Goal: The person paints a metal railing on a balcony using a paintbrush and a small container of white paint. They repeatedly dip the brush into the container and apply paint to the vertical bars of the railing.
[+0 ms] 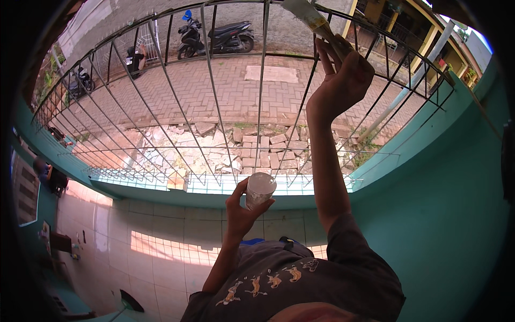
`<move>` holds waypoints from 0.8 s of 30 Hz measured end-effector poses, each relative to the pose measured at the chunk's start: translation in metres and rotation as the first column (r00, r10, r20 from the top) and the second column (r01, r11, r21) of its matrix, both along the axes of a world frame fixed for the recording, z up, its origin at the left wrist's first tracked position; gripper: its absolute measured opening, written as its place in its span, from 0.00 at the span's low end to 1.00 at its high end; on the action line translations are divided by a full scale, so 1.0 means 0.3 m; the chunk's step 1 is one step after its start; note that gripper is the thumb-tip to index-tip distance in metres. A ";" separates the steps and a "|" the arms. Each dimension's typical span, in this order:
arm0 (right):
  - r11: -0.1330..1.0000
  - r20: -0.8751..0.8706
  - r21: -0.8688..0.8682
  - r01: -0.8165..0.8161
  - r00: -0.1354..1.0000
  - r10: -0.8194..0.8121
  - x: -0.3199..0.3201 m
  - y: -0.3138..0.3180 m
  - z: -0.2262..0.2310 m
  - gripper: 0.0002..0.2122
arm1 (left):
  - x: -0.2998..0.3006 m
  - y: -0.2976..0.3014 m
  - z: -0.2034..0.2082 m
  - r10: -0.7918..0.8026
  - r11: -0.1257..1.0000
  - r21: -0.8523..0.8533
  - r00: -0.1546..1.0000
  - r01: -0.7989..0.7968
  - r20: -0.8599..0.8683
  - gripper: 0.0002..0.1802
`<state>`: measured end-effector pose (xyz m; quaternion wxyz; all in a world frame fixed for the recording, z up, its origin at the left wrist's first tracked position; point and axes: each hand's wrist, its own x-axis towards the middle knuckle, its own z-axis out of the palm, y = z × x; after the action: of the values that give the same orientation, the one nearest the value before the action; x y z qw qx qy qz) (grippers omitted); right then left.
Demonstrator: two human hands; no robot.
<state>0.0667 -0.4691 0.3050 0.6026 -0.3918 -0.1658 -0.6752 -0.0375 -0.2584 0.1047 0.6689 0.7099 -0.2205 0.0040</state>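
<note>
My left hand is wrapped round a clear plastic cup with something whitish in it, held upright in front of my chest. Raised high and forward, my right hand grips the handle of a wide flat paintbrush. The brush's pale bristle end points up and left, overlapping the top of a dark metal window grille in this view. Whether the bristles touch the bars, I cannot tell.
Teal walls curve round the grille. A small wooden block sits on the ledge. Beyond the bars lie rubble, a paved lane and a parked motorbike. A person sits across the lane; a dustpan-like object lies behind me.
</note>
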 end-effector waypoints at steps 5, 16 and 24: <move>0.995 -0.001 -0.099 -0.006 1.000 0.006 0.053 -0.024 -0.013 0.11 | -0.012 -0.011 0.008 -0.023 1.000 0.017 1.000 0.023 -0.007 0.33; 0.994 0.005 -0.077 0.083 0.997 -0.083 0.027 -0.024 -0.030 0.10 | -0.019 -0.008 -0.027 -0.019 0.999 0.041 1.000 0.019 -0.003 0.33; 0.988 0.006 -0.061 0.144 0.990 -0.144 0.011 -0.010 -0.042 0.11 | -0.024 0.002 -0.040 -0.014 0.999 0.051 0.999 0.016 -0.028 0.36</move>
<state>0.0699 -0.4720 0.2924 0.5397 -0.4205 -0.1581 -0.7119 -0.0448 -0.2578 0.0928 0.6536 0.7250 -0.2163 -0.0165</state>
